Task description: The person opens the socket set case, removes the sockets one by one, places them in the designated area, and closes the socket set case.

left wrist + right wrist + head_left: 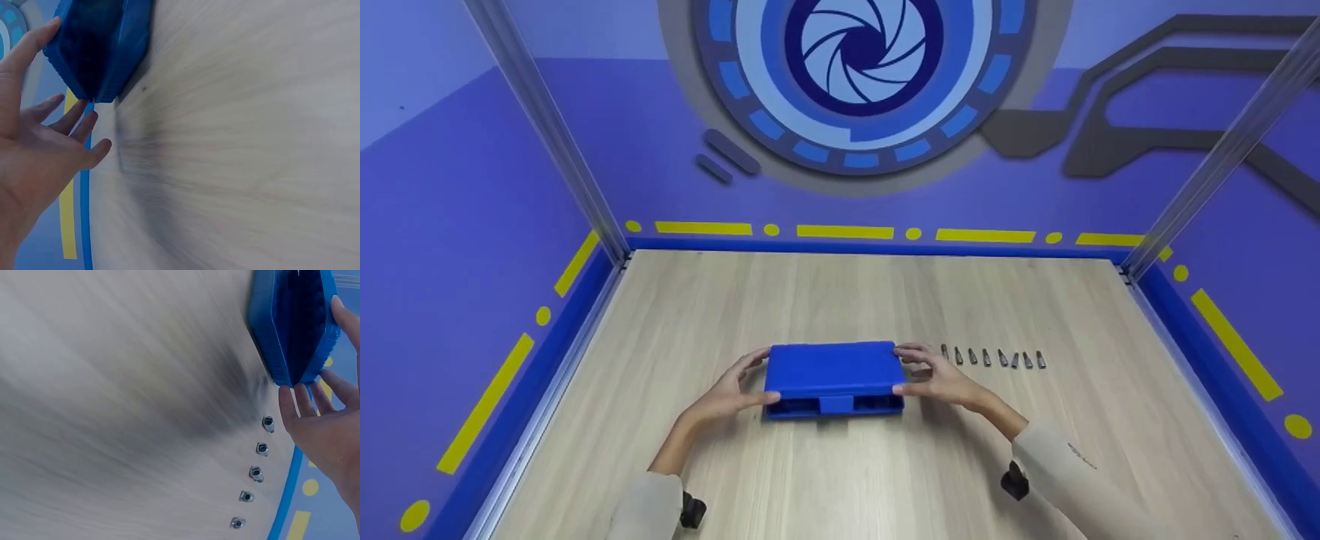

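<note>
A blue plastic case [834, 371] lies flat on the wooden table [840, 300], its lid a little raised so dark gaps show along the front beside a centre latch. My left hand [748, 379] is at its left end, thumb at the front corner and fingers on the top edge. My right hand [913, 370] mirrors this at the right end. In the left wrist view the thumb touches the case [95, 45] while the left hand's [34, 140] fingers stay straight. In the right wrist view the case [292, 320] meets the right hand's [326, 422] thumb tip, fingers straight.
Several small metal bits [994, 358] stand in a row just right of the case, also in the right wrist view as bits [256, 472]. A blue rim [870, 246] borders the table. Metal posts [547, 127] rise at the back corners.
</note>
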{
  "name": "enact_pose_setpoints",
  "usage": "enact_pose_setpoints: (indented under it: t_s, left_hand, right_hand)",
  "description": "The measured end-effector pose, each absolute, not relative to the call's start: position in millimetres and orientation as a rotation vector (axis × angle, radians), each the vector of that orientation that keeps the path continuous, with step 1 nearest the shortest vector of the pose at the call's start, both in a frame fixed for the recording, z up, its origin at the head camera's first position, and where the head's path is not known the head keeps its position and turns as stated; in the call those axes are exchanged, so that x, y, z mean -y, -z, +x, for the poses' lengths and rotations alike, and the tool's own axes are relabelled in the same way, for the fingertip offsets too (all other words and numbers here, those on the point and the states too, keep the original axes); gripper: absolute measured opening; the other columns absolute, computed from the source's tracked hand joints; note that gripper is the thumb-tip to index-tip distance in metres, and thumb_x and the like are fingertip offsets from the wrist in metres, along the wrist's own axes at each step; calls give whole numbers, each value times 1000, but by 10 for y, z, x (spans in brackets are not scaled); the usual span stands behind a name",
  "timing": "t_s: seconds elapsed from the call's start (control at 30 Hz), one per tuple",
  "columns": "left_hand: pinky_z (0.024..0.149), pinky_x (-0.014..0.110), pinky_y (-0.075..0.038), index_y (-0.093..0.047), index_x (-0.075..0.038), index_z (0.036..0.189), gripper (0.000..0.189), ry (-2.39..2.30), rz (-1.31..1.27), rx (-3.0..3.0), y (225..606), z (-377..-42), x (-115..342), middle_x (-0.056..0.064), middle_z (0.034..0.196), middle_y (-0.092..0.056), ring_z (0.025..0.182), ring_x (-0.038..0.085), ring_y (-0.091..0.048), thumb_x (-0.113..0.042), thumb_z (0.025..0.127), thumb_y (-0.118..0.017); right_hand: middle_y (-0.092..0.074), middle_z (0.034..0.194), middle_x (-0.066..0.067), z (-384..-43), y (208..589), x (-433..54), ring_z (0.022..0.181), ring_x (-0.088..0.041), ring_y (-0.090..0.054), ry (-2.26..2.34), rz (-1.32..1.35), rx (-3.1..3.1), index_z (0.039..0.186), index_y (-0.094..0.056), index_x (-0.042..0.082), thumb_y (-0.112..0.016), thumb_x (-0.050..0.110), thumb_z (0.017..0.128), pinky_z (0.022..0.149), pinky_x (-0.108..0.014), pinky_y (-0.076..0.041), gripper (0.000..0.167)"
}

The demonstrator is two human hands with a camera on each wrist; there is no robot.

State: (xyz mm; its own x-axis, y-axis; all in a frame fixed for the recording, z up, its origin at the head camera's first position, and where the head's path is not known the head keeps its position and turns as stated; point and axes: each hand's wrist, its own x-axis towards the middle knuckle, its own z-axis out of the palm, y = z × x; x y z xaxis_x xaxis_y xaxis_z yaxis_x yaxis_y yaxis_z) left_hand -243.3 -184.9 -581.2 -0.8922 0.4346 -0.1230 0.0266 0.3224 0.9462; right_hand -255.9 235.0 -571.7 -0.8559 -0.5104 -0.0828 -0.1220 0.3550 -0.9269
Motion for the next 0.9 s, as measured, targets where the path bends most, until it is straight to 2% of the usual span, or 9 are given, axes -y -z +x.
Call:
enact_pose_setpoints:
  t_s: [0.13, 0.23, 0.37, 0.43, 0.6, 0.9]
  left_hand:
    - [126, 66, -16, -32, -11, 160, 79, -1619, 409, -2222, 5869, -2428, 1873, 20, 168, -24, 158, 45, -13, -25, 94, -74]
    - [128, 60, -15, -33, -7, 159, 84, -1628, 453, -2239, 5915, -2429, 1870, 20, 168, -21, 158, 44, -12, -21, 90, -80]
    - [127, 58, -18, -32, -5, 159, 97, -1594, 503, -2313, 5964, -2434, 1831, 18, 171, -12, 158, 44, -13, -20, 82, -88]
    - [127, 60, -17, -31, -6, 160, 102, -1537, 526, -2362, 5979, -2442, 1813, 16, 173, -10, 158, 44, -11, -24, 79, -90]
    - [125, 67, -14, -31, -7, 160, 108, -1386, 571, -2453, 5952, -2485, 1780, 16, 172, -17, 158, 44, -11, -32, 75, -92]
    - [128, 59, -14, -26, -4, 162, 107, -1346, 557, -2442, 5913, -2703, 1680, 16, 173, -12, 159, 41, -8, -27, 79, -90]
  right_hand:
    - [-33, 159, -24, -2542, 5755, -2318, 142, -49, -40, 1534, -587, -2282, 151, -44, -3, -79, 17, 90, 114, -59, -44, 73]
    - [-36, 156, -28, -2532, 5791, -2284, 138, -52, -44, 1527, -646, -2311, 148, -46, -7, -84, 13, 85, 110, -60, -47, 76]
    - [-40, 151, -32, -2514, 5847, -2259, 132, -54, -49, 1508, -721, -2373, 144, -48, -11, -87, 9, 80, 108, -61, -48, 77]
    - [-41, 149, -33, -2503, 5861, -2253, 130, -55, -50, 1495, -741, -2397, 143, -48, -12, -87, 8, 80, 107, -61, -48, 77]
    - [-41, 148, -34, -2503, 5845, -2247, 131, -55, -51, 1459, -739, -2410, 143, -48, -13, -88, 9, 79, 107, -60, -48, 79]
    - [-40, 150, -31, -2630, 5808, -2284, 137, -55, -46, 1460, -624, -2410, 147, -44, -11, -86, 8, 82, 112, -59, -45, 79]
